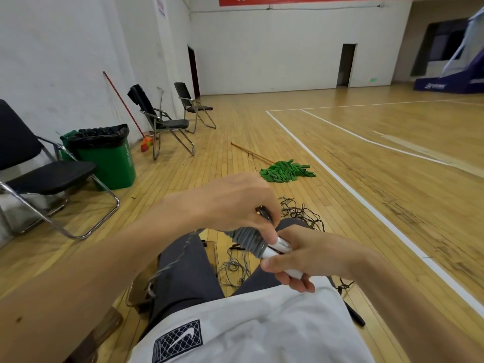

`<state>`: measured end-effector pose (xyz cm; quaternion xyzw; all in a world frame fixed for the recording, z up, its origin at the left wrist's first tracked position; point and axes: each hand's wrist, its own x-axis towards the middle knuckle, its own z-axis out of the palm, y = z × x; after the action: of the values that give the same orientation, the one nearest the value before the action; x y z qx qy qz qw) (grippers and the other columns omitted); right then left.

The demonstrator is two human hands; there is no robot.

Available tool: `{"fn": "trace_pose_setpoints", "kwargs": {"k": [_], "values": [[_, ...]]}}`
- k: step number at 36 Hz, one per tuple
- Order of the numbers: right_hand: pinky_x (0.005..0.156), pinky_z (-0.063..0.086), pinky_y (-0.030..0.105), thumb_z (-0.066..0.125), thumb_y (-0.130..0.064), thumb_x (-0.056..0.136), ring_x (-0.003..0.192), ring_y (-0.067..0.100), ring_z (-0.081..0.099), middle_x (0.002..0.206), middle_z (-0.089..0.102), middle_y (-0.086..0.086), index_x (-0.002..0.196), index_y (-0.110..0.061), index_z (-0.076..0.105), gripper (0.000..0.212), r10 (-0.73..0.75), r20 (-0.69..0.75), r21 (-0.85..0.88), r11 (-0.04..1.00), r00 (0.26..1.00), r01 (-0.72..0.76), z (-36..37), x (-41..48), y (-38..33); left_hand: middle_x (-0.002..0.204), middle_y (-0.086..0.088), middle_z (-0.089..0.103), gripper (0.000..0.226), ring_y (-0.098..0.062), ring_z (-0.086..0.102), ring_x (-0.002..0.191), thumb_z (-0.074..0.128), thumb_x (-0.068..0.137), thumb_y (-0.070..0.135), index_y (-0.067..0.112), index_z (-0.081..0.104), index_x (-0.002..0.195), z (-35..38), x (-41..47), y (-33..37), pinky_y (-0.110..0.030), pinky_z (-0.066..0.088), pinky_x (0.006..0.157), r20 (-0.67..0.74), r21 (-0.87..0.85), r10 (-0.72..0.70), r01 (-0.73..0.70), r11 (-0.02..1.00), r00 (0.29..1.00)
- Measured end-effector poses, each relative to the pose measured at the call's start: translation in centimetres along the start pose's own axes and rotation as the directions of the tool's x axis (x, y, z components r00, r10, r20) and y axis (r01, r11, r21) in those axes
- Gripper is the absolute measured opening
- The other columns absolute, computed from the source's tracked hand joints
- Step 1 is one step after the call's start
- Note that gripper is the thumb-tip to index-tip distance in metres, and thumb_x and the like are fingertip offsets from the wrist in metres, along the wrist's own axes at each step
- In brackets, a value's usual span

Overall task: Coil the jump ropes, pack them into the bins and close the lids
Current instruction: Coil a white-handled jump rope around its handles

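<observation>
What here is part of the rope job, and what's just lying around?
Job: left hand, right hand, grey rope wound on white handles, black rope tangle on floor.
Lying about: green mop, broom, trash can, folding chair.

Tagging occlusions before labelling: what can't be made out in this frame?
Head view only:
- White handles: covered by left hand and right hand; count unclear.
- Grey rope coil: its end hidden under the left hand.
- Clear plastic piece: behind the leg, blurred; bin or lid, cannot tell.
- Red banner: text cut by top edge.
</observation>
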<state>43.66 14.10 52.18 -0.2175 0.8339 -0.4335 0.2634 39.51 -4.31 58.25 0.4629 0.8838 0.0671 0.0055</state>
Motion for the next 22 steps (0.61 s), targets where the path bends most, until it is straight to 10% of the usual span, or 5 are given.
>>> {"fn": "trace_pose_setpoints", "kwargs": {"k": [22], "values": [[0.047, 0.039, 0.020, 0.067, -0.021, 0.098, 0.045, 0.015, 0.044, 0.058, 0.052, 0.003, 0.075, -0.022, 0.056, 0.025, -0.179, 0.064, -0.045, 0.982, 0.982, 0.182, 1.1, -0.5, -0.7, 0.064, 0.008, 0.064, 0.023, -0.010, 0.054, 0.058, 0.080, 0.081, 0.026, 0.004, 0.075, 0.085, -0.8, 1.0, -1.5, -0.021, 0.044, 0.056, 0.198, -0.497, -0.048, 0.142, 0.856, 0.979]]}}
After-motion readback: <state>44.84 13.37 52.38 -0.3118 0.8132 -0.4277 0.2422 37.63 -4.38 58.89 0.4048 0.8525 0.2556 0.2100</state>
